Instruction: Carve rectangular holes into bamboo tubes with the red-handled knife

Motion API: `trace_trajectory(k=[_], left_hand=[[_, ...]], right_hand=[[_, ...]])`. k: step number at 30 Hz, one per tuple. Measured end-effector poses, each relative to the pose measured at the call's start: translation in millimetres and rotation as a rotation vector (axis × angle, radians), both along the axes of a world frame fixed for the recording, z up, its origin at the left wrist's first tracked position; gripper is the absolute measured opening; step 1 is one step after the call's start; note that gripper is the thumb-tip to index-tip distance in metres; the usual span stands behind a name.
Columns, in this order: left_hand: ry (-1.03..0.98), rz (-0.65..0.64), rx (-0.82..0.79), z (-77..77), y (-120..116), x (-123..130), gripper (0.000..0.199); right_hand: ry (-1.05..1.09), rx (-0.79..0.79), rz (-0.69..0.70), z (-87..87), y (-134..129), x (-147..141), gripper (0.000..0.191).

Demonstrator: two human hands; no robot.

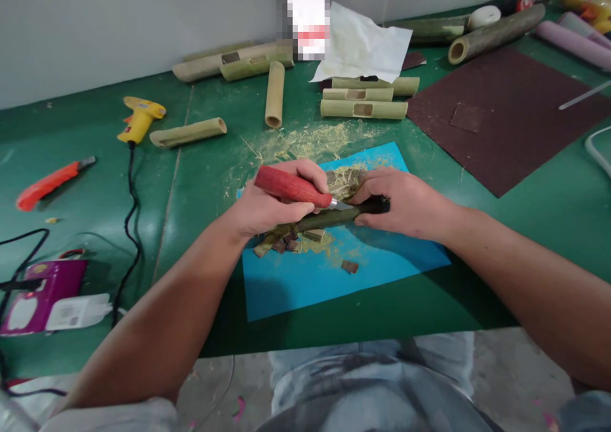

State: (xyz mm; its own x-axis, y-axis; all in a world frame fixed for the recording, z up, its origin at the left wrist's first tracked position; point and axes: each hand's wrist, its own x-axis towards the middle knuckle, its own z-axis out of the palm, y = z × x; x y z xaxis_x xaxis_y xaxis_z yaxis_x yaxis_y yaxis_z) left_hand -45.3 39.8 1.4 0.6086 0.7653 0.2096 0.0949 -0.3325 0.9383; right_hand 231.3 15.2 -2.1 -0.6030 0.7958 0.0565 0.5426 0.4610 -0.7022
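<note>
Green workbench (200, 184) against a pale wall, littered with cut bamboo sections (363, 109) and shavings (315, 140); a blue sheet (372, 273) is laid under the work area near the front edge. A red-handled knife (291, 187) is gripped in the left hand (267, 206), fingers wrapped shut round the handle, the short blade pointed toward the right hand. A dark green bamboo stick (329, 217) is held lying roughly level just above the blue sheet, clamped at its right end by the right hand (398, 203), with the fingers curled closed over it; its left end is supported under the left hand. Blade tip sits just beside the right thumb, so a slip along the stick's smooth skin is judged likely to carry the edge into that hand. The stick is braced only by the hands and not against the table, so rolling or twisting under pressure could be caused, with a gouged cut or lost grip as a result. Loose chips (349, 266) on the sheet could be skidded on if the stick is set down. A yellow glue gun (140, 119) with black cord (130, 228) and an orange box cutter (50, 182) lie well apart at left; dark sandpaper (506, 114) lies at right. Whether the glue gun is hot cannot be told.
</note>
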Motion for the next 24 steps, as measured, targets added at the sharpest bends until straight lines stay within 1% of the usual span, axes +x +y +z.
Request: trace_trajectory(k=[7,10,14,20,24], left_hand=[[-0.076,-0.047,0.027,1.3,-2.7,3.9,0.011],[-0.134,-0.008,0.065,-2.7,-6.1,8.7,0.013],[-0.173,0.072,0.078,-7.1,-11.4,15.0,0.009],[-0.168,0.102,0.010,-3.9,-14.6,18.3,0.009],[-0.182,0.107,0.007,-2.3,-15.6,20.7,0.008]], right_hand=[[0.028,0.001,-0.005,-3.3,0.4,1.7,0.011],[0.025,0.006,-0.003,-2.9,0.1,1.9,0.010],[0.017,-0.006,-0.006,-2.0,0.2,1.2,0.011],[0.008,0.003,0.000,-1.7,0.5,0.9,0.011],[0.011,0.017,0.007,-1.4,0.5,0.7,0.009]])
